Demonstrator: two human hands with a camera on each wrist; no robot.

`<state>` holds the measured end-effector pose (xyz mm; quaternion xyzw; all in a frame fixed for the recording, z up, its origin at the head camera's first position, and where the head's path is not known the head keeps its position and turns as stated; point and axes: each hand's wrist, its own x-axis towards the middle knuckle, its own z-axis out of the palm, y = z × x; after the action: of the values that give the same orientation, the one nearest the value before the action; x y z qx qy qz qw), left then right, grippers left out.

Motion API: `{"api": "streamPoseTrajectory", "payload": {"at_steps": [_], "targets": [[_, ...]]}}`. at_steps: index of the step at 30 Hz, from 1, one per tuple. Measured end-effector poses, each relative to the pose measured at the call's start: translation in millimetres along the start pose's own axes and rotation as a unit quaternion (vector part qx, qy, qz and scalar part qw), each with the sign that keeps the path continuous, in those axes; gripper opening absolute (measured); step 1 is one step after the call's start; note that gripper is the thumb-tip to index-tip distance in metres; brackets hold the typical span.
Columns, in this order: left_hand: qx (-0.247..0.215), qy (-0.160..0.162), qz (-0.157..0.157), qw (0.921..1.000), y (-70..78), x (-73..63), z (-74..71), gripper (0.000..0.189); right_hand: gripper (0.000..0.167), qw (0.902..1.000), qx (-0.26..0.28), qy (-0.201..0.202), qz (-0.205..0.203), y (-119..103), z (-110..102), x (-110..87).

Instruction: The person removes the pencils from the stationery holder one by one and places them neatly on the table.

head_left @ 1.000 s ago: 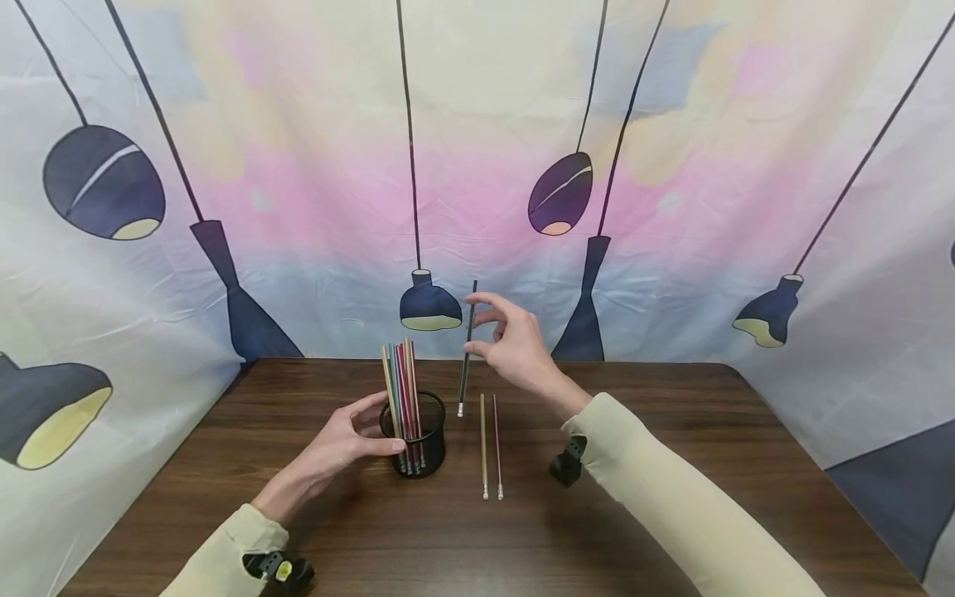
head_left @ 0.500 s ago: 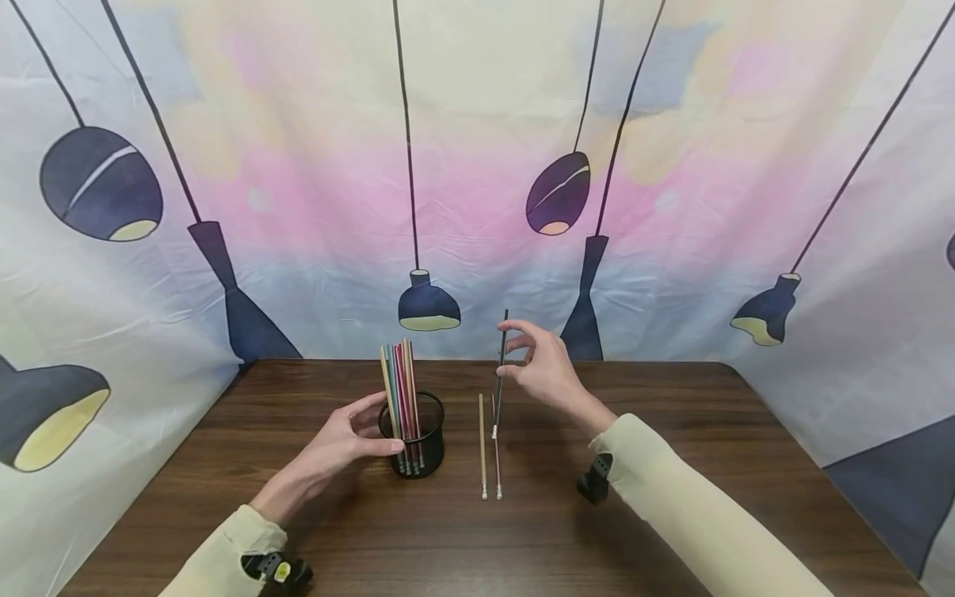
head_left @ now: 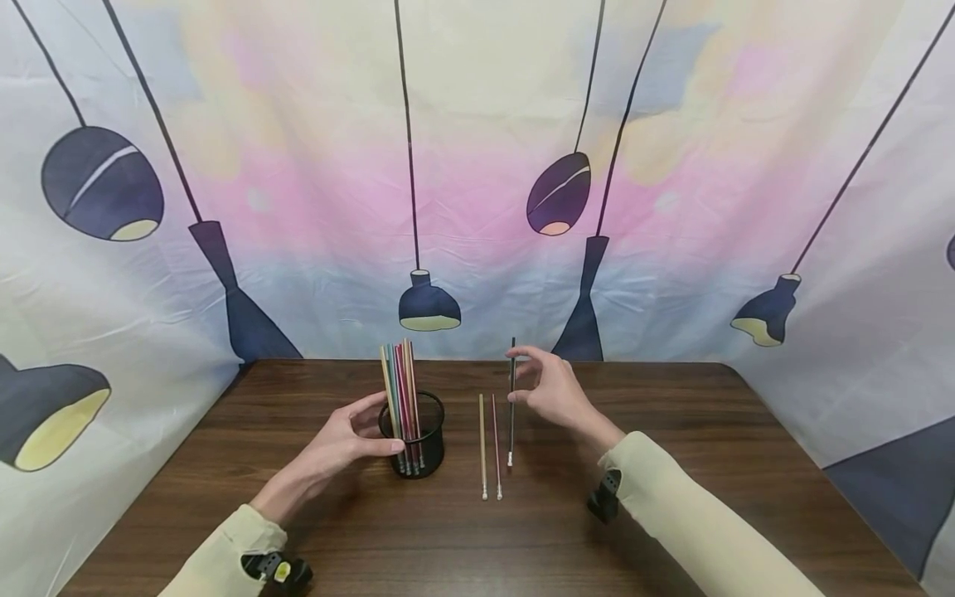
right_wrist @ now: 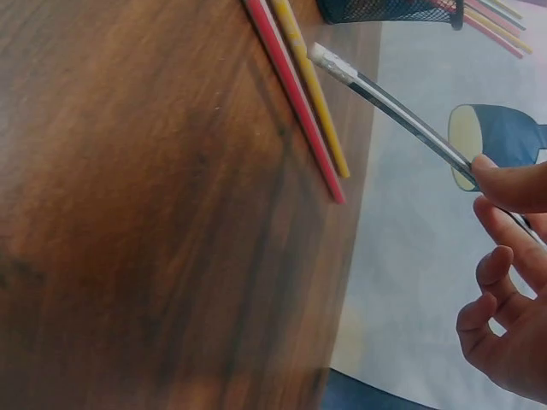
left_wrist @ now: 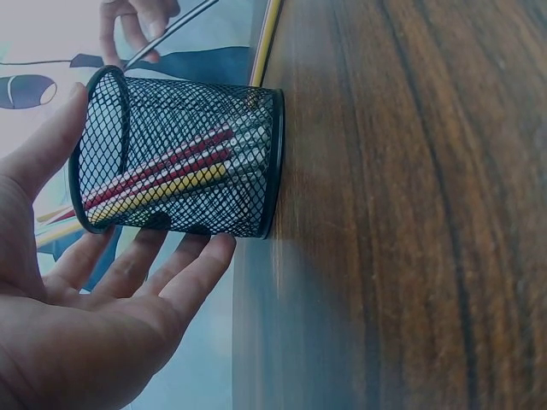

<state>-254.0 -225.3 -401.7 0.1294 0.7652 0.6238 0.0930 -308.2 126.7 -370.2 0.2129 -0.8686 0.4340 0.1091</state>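
Note:
My left hand [head_left: 346, 438] holds the black mesh pencil cup [left_wrist: 184, 154] from its left side, thumb at the rim and fingers round the wall. Inside lean several pencils [head_left: 401, 385] in red, yellow, teal and other colours, eraser ends down. With thumb and fingers my right hand [head_left: 554, 388] pinches a dark pencil [right_wrist: 410, 124]. This pencil points eraser end down, nearly upright, to the right of two pencils lying on the table. Of those two, the yellow pencil [head_left: 482, 448] lies nearer the cup and the red pencil [head_left: 496, 452] beside it, roughly parallel.
A dark wood-grain table [head_left: 358, 539] carries everything. Behind it hangs a cloth backdrop [head_left: 321, 207] printed with pendant lamps, reaching down to the table's back edge. A black wrist camera [head_left: 604, 496] sits at the right sleeve and another wrist camera [head_left: 278, 572] at the left.
My right hand has carried the dark pencil from beside the cup to the right, past the two lying pencils, and lowered it toward the table. The left hand and cup stay put.

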Motion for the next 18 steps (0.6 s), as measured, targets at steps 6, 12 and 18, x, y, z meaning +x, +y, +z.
{"api": "streamPoseTrajectory", "payload": {"at_steps": [6,12,18], "targets": [[-0.001,0.001,0.000,1.0000,0.6,-0.1,0.4,0.092,0.061,0.9999,-0.007,-0.012,0.005,8.5,3.3,-4.4],[0.001,0.000,-0.002,1.0000,1.1,-0.5,0.3,0.093,0.060,0.9994,-0.013,-0.028,0.015,13.9,3.7,-5.5],[-0.002,-0.003,0.003,1.0000,0.1,0.6,-0.2,0.093,0.060,0.9971,-0.014,-0.065,0.038,15.8,3.7,-5.6]]}}
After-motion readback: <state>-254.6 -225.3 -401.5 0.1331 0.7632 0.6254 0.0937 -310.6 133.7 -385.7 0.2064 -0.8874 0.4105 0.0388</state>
